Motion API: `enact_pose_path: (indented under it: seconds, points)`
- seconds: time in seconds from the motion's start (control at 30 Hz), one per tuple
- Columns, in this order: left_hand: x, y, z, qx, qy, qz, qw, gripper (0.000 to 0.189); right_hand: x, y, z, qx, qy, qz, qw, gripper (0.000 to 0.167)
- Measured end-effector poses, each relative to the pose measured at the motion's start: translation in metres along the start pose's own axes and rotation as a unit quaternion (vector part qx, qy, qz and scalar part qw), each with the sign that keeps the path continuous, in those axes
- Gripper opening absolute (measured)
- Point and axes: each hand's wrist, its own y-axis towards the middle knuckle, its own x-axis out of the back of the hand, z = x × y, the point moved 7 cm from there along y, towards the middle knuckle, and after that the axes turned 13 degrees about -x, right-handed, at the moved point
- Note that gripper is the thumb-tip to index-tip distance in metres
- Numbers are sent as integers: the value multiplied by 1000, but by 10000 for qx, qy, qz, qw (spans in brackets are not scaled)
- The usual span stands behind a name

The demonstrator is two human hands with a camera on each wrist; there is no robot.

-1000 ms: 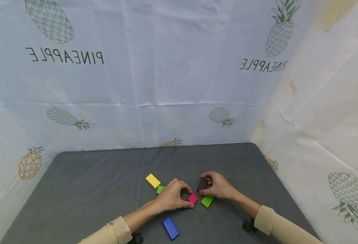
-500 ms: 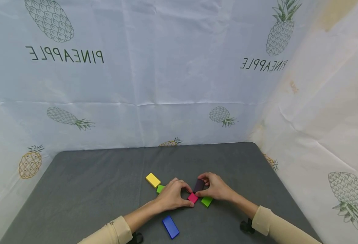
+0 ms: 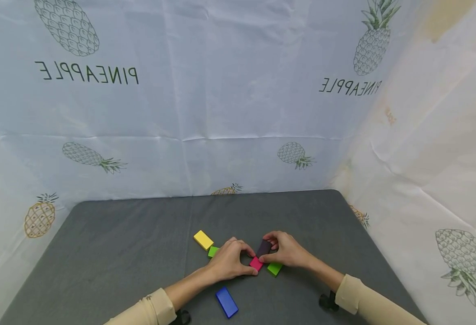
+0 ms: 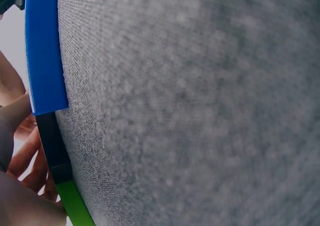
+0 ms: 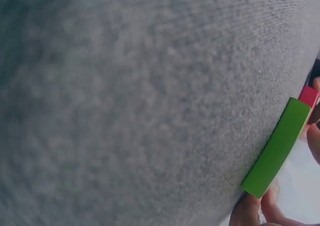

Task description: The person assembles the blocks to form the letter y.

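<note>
In the head view my left hand (image 3: 228, 261) pinches a small red block (image 3: 256, 263) between thumb and index finger on the table. My right hand (image 3: 288, 250) grips a dark purple block (image 3: 264, 248) by its two ends, thumb at the near one. The dark block's near end meets the red block's far corner. Just right of the red block lies a green block (image 3: 274, 269), partly under the right hand; the right wrist view shows this green block (image 5: 277, 148) large, with the red block (image 5: 308, 95) behind it.
A blue block (image 3: 227, 302) lies nearer the body, below the left hand. Beyond that hand are a yellow block (image 3: 203, 240) and another green block (image 3: 213, 252), partly hidden by the hand. Pineapple-print cloth (image 3: 238, 99) hangs behind the grey table (image 3: 132, 243).
My right hand has slid the dark purple block left and slightly toward me, up to the red block. It has barely moved over the last half second. The left hand keeps its place.
</note>
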Motion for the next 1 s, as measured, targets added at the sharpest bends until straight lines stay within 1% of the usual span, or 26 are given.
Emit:
enact_pose_path:
  seconds: [0.13, 0.23, 0.43, 0.7, 1.0]
  points:
    - [0, 0, 0, 18, -11, -3, 10000, 33, 1, 1, 0, -74, 175, 91, 9998, 52]
    - [1, 1, 0, 22, -20, -5, 10000, 33, 1, 1, 1, -79, 145, 107, 9998, 49]
    - [1, 0, -1, 32, 22, -63, 10000, 32, 0, 0, 3, -20, 102, 66, 9999, 49]
    - [0, 0, 0, 163, 77, -80, 9998, 33, -1, -1, 3, 18, 94, 35, 9999, 49]
    - [1, 1, -1, 121, 96, -94, 9998, 33, 0, -2, 3, 58, 35, 18, 10000, 50]
